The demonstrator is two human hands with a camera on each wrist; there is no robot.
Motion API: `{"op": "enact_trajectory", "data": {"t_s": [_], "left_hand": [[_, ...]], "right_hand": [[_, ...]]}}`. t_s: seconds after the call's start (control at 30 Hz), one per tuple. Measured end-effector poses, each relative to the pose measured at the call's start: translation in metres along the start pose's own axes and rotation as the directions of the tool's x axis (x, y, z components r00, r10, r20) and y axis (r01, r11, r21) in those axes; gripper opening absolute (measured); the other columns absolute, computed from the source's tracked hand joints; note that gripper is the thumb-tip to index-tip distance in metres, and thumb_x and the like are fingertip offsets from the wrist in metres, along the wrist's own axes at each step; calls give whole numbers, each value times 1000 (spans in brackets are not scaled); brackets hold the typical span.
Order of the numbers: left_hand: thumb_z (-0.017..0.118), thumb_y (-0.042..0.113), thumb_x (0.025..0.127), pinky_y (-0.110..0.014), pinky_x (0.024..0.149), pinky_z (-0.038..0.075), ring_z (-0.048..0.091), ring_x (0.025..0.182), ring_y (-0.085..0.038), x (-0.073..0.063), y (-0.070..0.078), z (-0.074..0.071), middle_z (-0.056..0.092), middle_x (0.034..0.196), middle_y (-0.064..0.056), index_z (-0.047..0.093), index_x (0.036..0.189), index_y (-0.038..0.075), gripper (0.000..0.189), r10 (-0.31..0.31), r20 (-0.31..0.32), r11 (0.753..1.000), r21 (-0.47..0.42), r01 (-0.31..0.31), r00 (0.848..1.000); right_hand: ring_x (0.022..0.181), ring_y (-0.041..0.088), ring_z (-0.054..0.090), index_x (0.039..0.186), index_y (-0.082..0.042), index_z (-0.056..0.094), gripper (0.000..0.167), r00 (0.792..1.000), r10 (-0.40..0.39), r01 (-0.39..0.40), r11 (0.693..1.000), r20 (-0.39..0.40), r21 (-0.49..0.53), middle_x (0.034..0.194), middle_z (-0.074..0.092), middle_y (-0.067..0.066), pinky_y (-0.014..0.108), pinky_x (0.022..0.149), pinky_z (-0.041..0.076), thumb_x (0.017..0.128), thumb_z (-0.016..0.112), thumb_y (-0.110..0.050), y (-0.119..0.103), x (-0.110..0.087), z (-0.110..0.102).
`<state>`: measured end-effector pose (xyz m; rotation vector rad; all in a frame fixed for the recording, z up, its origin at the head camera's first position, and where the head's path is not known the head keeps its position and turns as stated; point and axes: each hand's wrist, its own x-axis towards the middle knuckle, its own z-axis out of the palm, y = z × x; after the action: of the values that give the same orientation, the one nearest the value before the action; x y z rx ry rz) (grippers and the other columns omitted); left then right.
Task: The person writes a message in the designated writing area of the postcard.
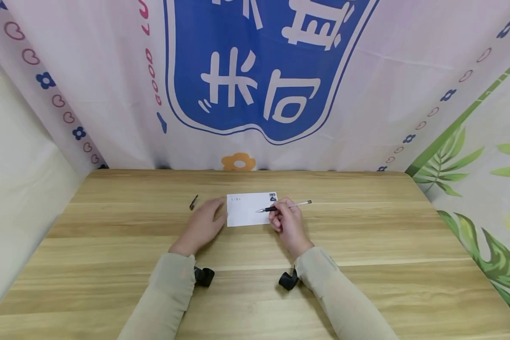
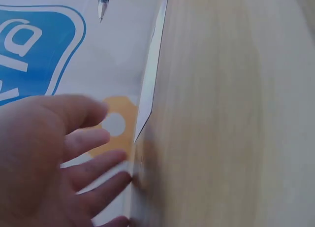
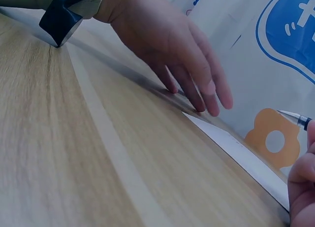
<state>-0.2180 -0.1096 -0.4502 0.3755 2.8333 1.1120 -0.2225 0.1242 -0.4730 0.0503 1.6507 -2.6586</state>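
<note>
A white card [image 1: 247,210], perhaps an envelope or postcard, lies flat on the wooden table, with small marks at its upper left and a dark stamp-like picture at its upper right. My right hand [image 1: 290,222] pinches a pen [image 1: 267,209] over the card's right side, tip pointing left. In the right wrist view the pen tip [image 3: 290,116] appears raised above the paper. At the card's left edge is my left hand [image 1: 201,224], its fingers spread and loosely bent in the left wrist view, holding nothing. Beyond it lies a small dark pen cap [image 1: 193,202].
The wooden table [image 1: 357,231] ends at the back against a printed cloth [image 1: 123,113] with a blue emblem. Black wrist cameras [image 1: 204,276] stick out inward from both sleeves, just above the tabletop. A leaf-patterned cloth [image 1: 484,189] hangs at the right.
</note>
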Motion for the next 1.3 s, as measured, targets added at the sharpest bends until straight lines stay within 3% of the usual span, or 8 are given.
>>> {"op": "enact_trajectory", "data": {"t_s": [0.07, 0.13, 0.23, 0.33, 0.53, 0.7, 0.9, 1.3], "left_hand": [[50, 17, 105, -56, 115, 33, 44, 140, -41, 0, -1, -4, 51, 148, -23, 48, 148, -1, 46, -20, -86, 998, -60, 15, 996], [50, 14, 105, -54, 110, 41, 53, 131, -39, 0, -3, -7, 59, 138, -22, 55, 141, -2, 40, -35, -185, 993, -115, 14, 982], [52, 13, 104, -50, 100, 50, 62, 118, -37, 0, -6, -13, 67, 127, -20, 63, 132, -3, 34, -70, -320, 986, -169, 15, 945], [51, 14, 105, -48, 91, 54, 65, 110, -35, -2, -11, -18, 69, 119, -20, 66, 127, -2, 31, -132, -407, 974, -225, 41, 904], [50, 19, 106, -47, 88, 54, 65, 109, -32, -5, -22, -23, 69, 118, -19, 66, 128, 0, 33, -287, -438, 932, -332, 143, 852], [53, 17, 104, -47, 92, 52, 64, 110, -33, -6, -28, -26, 68, 119, -19, 65, 127, 0, 31, -358, -428, 912, -352, 211, 830], [56, 15, 101, -46, 89, 52, 65, 107, -36, -5, -29, -27, 68, 116, -23, 66, 123, -5, 31, -380, -402, 908, -335, 252, 833], [63, 15, 98, -52, 90, 52, 65, 107, -40, -7, -37, -29, 68, 119, -27, 67, 125, -6, 34, -321, -333, 941, -214, 261, 887]], "right_hand": [[43, 3, 37, 83, -7, 52, 17, 1000, 2, -2, 1000, -5, 4, 60, 55, 0, 17, 40, 25, 99, 47, -2, 0, 0, 0], [43, 3, 37, 83, -7, 53, 17, 1000, 0, 0, 1000, -6, 6, 59, 55, 0, 17, 40, 25, 98, 47, -2, 0, 0, 1], [43, 3, 38, 83, -7, 54, 17, 1000, -4, 4, 1000, -3, 11, 59, 55, -1, 16, 40, 25, 98, 49, -3, 0, 0, 1], [42, 2, 38, 82, -7, 54, 18, 1000, -6, 6, 1000, 3, 14, 59, 55, -1, 16, 40, 26, 99, 49, -3, 0, 0, 1], [42, 2, 39, 83, -7, 55, 19, 1000, -1, 1, 1000, 5, 11, 59, 55, -1, 16, 40, 26, 100, 48, -3, 1, 0, 1], [41, 2, 38, 82, -7, 54, 19, 1000, -3, 3, 1000, 3, 16, 58, 55, -1, 16, 40, 25, 99, 46, -1, 0, 0, 2], [41, 2, 37, 81, -7, 53, 19, 1000, -5, 5, 1000, 4, 11, 58, 55, -1, 16, 40, 25, 99, 46, -2, -1, 0, 2], [43, 3, 37, 82, -7, 54, 18, 1000, 5, -5, 1000, 4, -10, 59, 55, 0, 17, 40, 25, 98, 47, -2, -1, -1, 2]]}}
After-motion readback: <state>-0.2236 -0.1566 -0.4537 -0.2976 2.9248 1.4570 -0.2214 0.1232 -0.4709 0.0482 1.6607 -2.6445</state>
